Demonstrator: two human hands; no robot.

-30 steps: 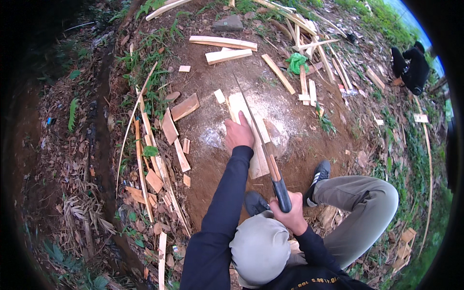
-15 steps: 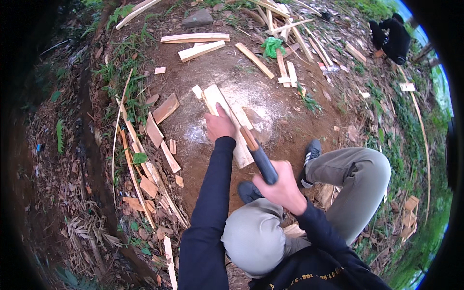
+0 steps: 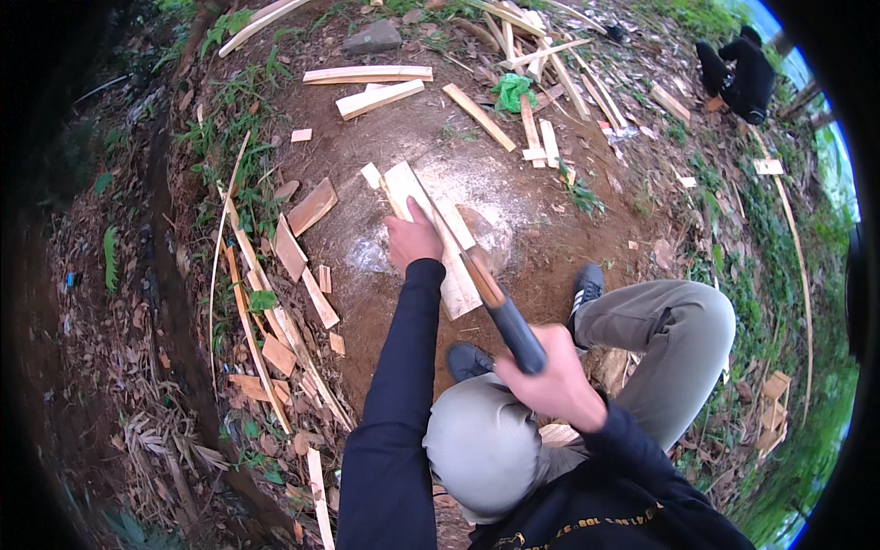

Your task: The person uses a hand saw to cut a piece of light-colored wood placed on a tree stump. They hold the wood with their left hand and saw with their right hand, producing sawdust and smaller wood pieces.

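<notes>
My left hand (image 3: 415, 240) presses on a pale wooden board (image 3: 461, 291), its thumb on top and its fingers wrapped around the left edge. My right hand (image 3: 556, 374) is closed around the dark grip of a handsaw (image 3: 490, 289), which has a brown wooden section ahead of the grip. Seen nearly edge-on, the thin blade lies along the board's right side, between it and another pale strip of wood beyond. Its teeth do not show. Sawdust (image 3: 472, 179) covers the ground around the far end of the board.
Wooden offcuts (image 3: 313, 206) and long strips lie to the left. Ahead are more planks (image 3: 380, 99), a stone (image 3: 372, 38) and a green plastic bag (image 3: 511, 92). My bent leg (image 3: 655, 321) is at the right. Another person (image 3: 742, 78) in dark clothes crouches at the far right.
My right hand has drawn the saw back toward my body, down and to the right. My left hand stays on the board, which has hardly moved.
</notes>
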